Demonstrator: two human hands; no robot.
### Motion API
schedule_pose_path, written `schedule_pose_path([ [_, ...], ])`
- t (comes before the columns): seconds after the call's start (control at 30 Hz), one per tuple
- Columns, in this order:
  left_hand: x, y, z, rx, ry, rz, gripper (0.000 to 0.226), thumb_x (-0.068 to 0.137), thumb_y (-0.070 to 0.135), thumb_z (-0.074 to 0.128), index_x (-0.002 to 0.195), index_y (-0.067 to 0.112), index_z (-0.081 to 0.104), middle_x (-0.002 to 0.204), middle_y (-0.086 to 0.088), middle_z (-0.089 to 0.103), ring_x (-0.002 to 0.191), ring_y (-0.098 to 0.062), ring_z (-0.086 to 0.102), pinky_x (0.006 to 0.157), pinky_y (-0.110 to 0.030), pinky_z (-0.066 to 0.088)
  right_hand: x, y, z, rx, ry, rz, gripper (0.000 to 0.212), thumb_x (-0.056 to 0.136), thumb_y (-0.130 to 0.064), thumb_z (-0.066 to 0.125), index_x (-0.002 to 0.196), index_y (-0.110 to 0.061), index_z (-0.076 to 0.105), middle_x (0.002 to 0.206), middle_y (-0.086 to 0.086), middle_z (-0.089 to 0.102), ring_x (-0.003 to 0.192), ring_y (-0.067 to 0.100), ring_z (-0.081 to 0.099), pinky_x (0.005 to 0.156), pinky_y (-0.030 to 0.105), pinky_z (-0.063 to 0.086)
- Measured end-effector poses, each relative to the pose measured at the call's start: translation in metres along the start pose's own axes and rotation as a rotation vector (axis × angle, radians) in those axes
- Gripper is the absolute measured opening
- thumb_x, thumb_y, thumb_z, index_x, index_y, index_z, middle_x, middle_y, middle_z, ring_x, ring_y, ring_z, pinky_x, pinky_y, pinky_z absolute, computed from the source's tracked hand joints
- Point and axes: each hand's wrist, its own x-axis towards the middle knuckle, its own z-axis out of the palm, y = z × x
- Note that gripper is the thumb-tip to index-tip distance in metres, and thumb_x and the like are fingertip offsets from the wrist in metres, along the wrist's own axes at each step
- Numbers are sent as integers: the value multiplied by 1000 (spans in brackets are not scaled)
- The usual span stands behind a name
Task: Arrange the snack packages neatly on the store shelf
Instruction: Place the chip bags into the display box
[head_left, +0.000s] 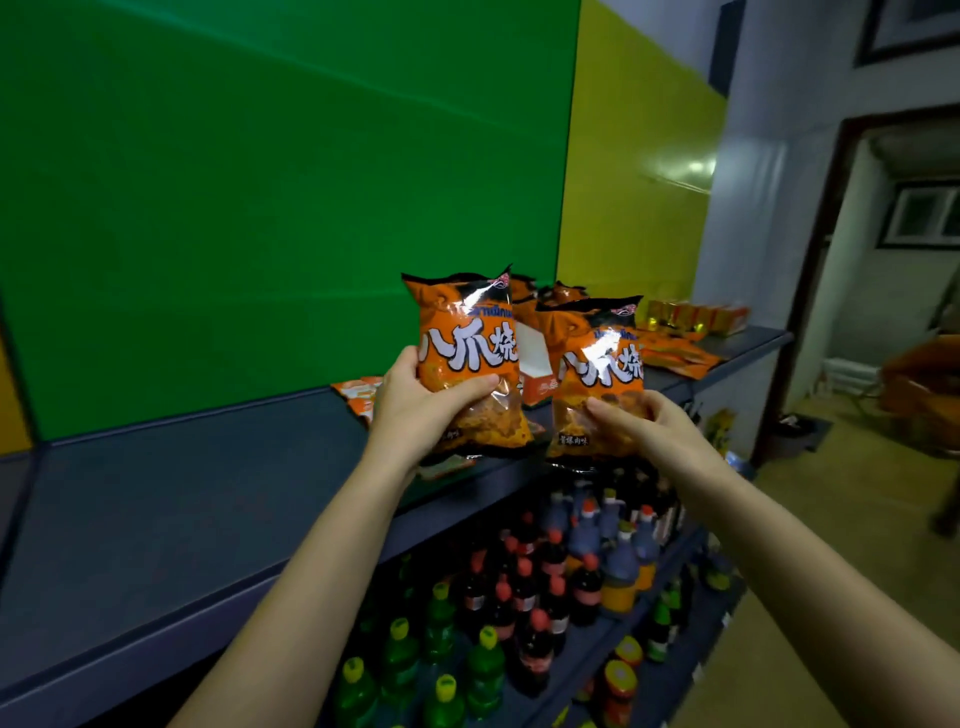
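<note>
- Thumb across its front, my left hand grips the first snack bag upright.
- My right hand pinches the second snack bag low down, just right of the left hand.
- Past both hands, loose packets lie on the shelf; bottles stand beneath my wrists.

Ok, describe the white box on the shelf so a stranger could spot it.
Find the dark blue shelf under the green wall. The box shows between the two hand-held orange bags. It alone is white, with an orange base.
</note>
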Motion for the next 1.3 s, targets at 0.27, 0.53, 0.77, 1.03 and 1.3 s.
schedule_pose_path([
  [0.27, 87, -7, 105, 118, 11, 93, 78, 58, 46, 80, 125, 20, 49, 123, 2, 60, 112, -21, 57, 97, -45, 47, 113, 6, -63, -55, 71, -46, 62, 77, -39, 69, 128, -10, 48, 116, 3, 60, 98, 16, 59, 69, 21, 43],
  [0.53, 161, -32, 174, 207, 94, 149, 67, 70, 38, 78, 124, 18, 44, 126, 1, 57, 113, -21, 55, 96, -40, 47, 203, 37, -109, -90, 65, -86, 120, 41, -67, 71, 140, -10, 37, 135, 7, 52, 120, 25, 53, 104, 45, 42],
  [0.77, 208, -48, 226, 244, 195, 159, 67, 71, 37, 77, 124, 19, 41, 124, 2, 56, 113, -19, 55, 95, -43, 49, 293, 63, -141, -29, -20, -139, 108, 47, -58, 73, 137, -9, 41, 133, 7, 55, 118, 24, 55, 103, 43, 44],
  [1.03, 256, -64, 283, 316, 406, 103, 70, 70, 31, 78, 127, 17, 39, 127, -2, 55, 113, -22, 56, 96, -46, 49, 402, 85, -172, -9, -206, -255, 87, 75, -39, 70, 145, -9, 28, 144, 10, 43, 129, 25, 44, 103, 36, 36],
  [1.3, 290, -79, 335, 383, 534, 86, 73, 70, 33, 79, 128, 15, 37, 126, -2, 55, 113, -20, 55, 96, -45, 49, 461, 99, -194, 107, -356, -295, 87, 71, -40, 72, 143, -10, 33, 142, 7, 46, 126, 21, 48, 102, 32, 40],
])
